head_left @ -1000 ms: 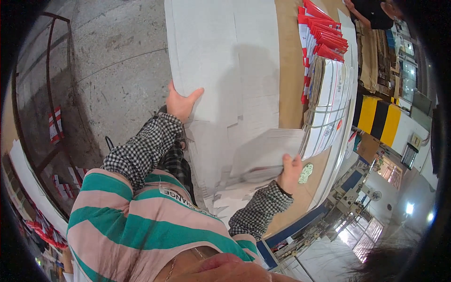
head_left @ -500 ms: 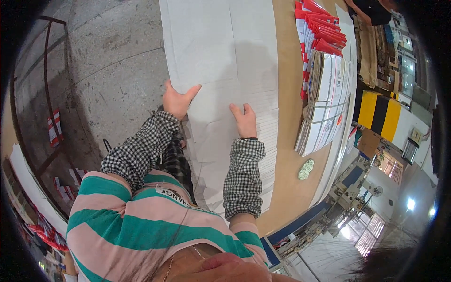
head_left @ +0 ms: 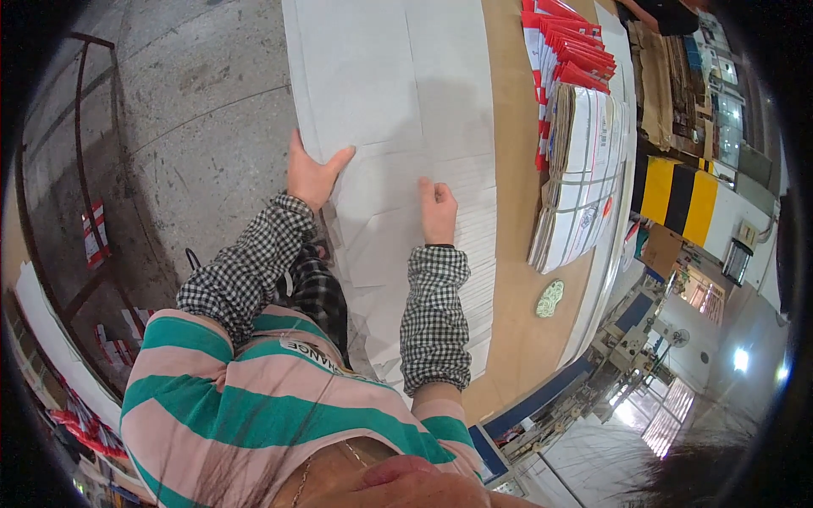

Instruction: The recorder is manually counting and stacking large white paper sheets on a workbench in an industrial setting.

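Note:
White paper sheets [head_left: 364, 76] lie overlapped in a long strip on the table, their lower edges stepped close together like a fan. My left hand [head_left: 313, 179] is at the strip's left edge, thumb spread over the paper and fingers stretched along the edge. It is open. Farther right, my right hand [head_left: 439, 213] rests over the stepped edges with its fingers curled in and the thumb pointing away from me. Whatever may be under those curled fingers is hidden.
Right of the strip lies the brown tabletop [head_left: 517, 339], carrying a strapped bundle of white packets [head_left: 584, 186], a pile of red-and-white packets [head_left: 572, 46] and a small green patterned object [head_left: 550, 299]. A dark metal frame [head_left: 85, 161] stands on the grey floor [head_left: 203, 102] at left.
My right hand's fingers have curled in from a wider thumb gap. My left hand remains spread at the paper's edge. The whole view has shifted slightly.

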A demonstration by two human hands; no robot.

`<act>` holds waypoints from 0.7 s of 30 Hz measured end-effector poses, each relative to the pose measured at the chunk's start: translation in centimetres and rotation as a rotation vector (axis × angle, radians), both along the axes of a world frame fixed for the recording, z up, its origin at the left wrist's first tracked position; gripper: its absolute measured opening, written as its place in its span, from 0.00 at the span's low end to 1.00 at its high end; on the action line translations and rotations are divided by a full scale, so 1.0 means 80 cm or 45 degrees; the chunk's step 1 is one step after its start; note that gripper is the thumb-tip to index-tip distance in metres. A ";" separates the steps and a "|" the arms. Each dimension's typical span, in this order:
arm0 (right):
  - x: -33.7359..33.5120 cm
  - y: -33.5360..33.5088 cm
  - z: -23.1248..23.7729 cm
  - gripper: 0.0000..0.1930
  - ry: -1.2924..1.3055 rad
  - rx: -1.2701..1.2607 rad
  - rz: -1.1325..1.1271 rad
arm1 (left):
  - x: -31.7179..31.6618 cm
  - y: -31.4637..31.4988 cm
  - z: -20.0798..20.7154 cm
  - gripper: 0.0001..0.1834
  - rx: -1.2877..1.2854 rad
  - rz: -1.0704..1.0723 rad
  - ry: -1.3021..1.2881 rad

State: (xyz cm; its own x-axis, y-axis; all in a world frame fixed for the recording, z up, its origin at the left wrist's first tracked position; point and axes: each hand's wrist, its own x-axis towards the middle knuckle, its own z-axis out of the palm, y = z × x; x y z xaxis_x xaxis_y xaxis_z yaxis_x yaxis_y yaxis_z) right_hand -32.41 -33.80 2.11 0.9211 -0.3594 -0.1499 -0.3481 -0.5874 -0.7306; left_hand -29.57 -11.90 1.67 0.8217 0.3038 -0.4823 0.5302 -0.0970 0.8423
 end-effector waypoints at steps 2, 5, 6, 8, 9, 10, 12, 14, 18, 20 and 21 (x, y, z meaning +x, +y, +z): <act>0.008 0.023 0.029 0.23 0.023 0.391 -0.171 | -0.011 0.015 -0.006 0.51 0.873 -0.103 -0.359; -0.001 0.023 0.049 0.25 -0.073 0.457 -0.374 | -0.030 0.019 0.030 0.44 0.770 -0.057 -0.652; -0.003 0.024 0.052 0.25 -0.083 0.464 -0.388 | -0.040 0.026 0.035 0.44 0.772 -0.071 -0.665; -0.004 0.024 0.055 0.25 -0.222 0.676 -0.489 | -0.056 0.035 0.042 0.32 -0.446 -0.451 -0.214; -0.002 0.025 0.060 0.25 -0.235 0.676 -0.508 | -0.058 0.034 0.048 0.32 -0.447 -0.473 -0.218; -0.001 0.028 0.068 0.25 -0.261 0.703 -0.519 | -0.060 0.032 0.056 0.29 -0.824 -0.562 -0.040; -0.003 0.021 0.064 0.25 -0.226 0.656 -0.472 | -0.069 0.021 0.053 0.26 -1.200 -0.676 0.164; -0.004 0.013 0.060 0.23 -0.145 0.509 -0.319 | -0.072 0.001 0.025 0.26 -1.332 -0.592 0.200; -0.016 0.022 0.025 0.19 -0.311 0.318 -0.286 | -0.064 -0.004 0.019 0.23 -0.948 -0.518 0.387; -0.045 0.001 0.045 0.18 -0.245 0.294 -0.319 | -0.053 0.026 -0.012 0.22 -0.570 -0.574 0.412; -0.065 -0.020 0.041 0.17 -0.243 0.169 -0.304 | -0.054 0.029 -0.012 0.23 -0.630 -0.546 0.350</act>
State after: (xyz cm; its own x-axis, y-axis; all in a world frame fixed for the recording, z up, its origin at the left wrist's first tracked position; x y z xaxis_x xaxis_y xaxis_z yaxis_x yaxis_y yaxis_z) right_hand -37.64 -35.40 5.41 0.8291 -0.5574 -0.0425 -0.3136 -0.4008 -0.8608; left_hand -33.92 -9.59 0.69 0.6487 -0.3273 -0.6871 0.7305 0.0145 0.6827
